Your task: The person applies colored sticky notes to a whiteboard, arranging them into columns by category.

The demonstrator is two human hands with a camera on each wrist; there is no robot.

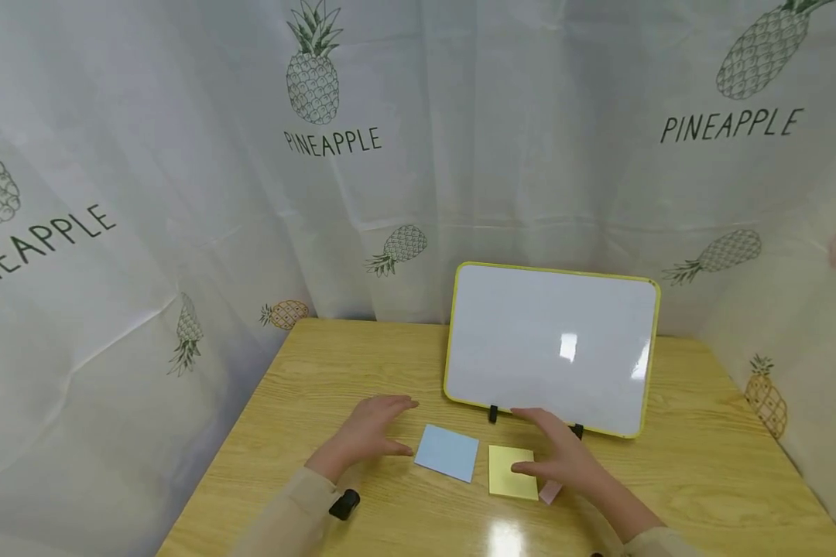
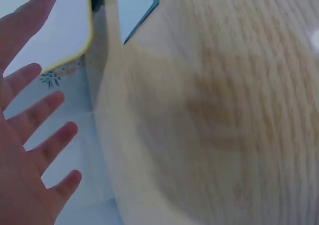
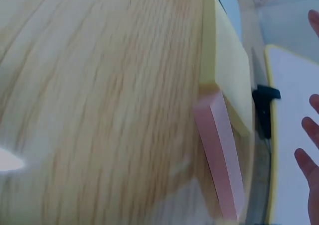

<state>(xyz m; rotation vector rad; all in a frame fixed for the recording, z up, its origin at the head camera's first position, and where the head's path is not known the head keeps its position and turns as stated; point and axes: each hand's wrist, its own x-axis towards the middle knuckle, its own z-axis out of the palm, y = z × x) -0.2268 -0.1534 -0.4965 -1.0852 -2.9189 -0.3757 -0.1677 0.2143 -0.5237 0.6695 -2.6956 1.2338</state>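
My left hand point(image 1: 364, 433) hovers left of a blue sticky-note pad point(image 1: 447, 453), fingers spread and holding nothing. In the left wrist view that hand point(image 2: 30, 130) shows its fingers apart, with a corner of the blue pad point(image 2: 133, 8) beyond. My right hand point(image 1: 564, 456) is above a yellow sticky-note pad point(image 1: 508, 483) and a narrower pink pad point(image 1: 550, 491), which it partly covers in the head view. Its fingers are extended and grip nothing. The right wrist view shows the pink pad point(image 3: 219, 155) against the end of the yellow pad point(image 3: 232, 60).
A whiteboard point(image 1: 550, 340) with a yellow frame leans upright on black stand feet point(image 1: 493, 414) behind the pads. Pineapple-print curtains point(image 1: 460, 155) enclose the wooden table point(image 1: 362, 356) at the back and sides. A black device point(image 1: 344, 504) sits at the left wrist.
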